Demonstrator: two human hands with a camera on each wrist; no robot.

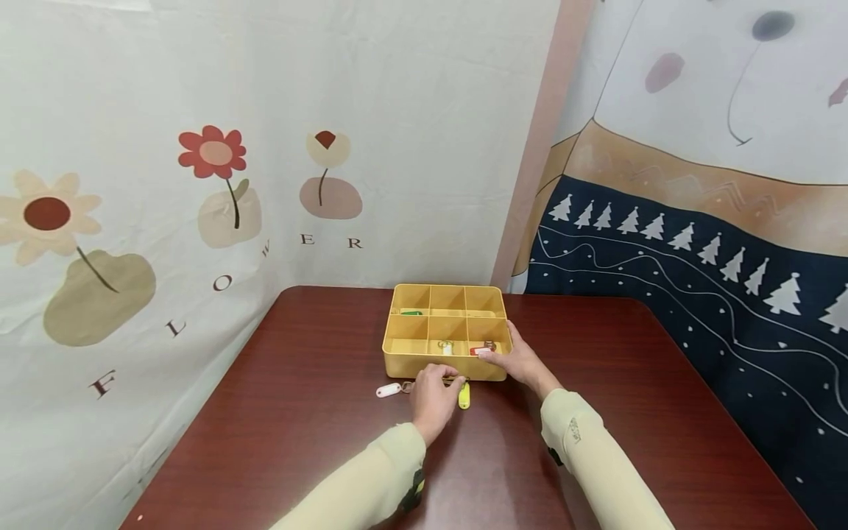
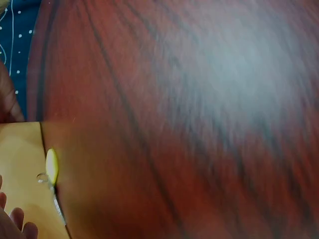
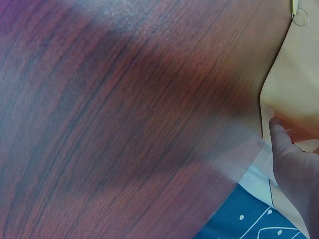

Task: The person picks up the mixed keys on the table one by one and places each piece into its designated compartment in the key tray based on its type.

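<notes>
A yellow storage box [image 1: 417, 366] with several compartments stands near the table's far edge. My right hand [image 1: 523, 362] holds its front right corner, thumb over the front rim and fingers along the right side. My left hand [image 1: 433, 401] hovers low at the front wall, fingers loosely bent. Close by its fingertips lies a yellow key tag [image 1: 464, 396] with a ring; left of the hand is a white key tag [image 1: 389, 390]. In the left wrist view a gap shows between the visible fingers [image 2: 17, 219] and the yellow tag; thumb and index contact is hidden.
Inside the box are a green tag [image 1: 411, 313] at back left, a white tag [image 1: 447, 349] at front middle and a red-and-white tag [image 1: 481, 351] at front right. The dark red table [image 1: 318, 353] meets printed curtains [image 1: 397, 88] behind and to the right.
</notes>
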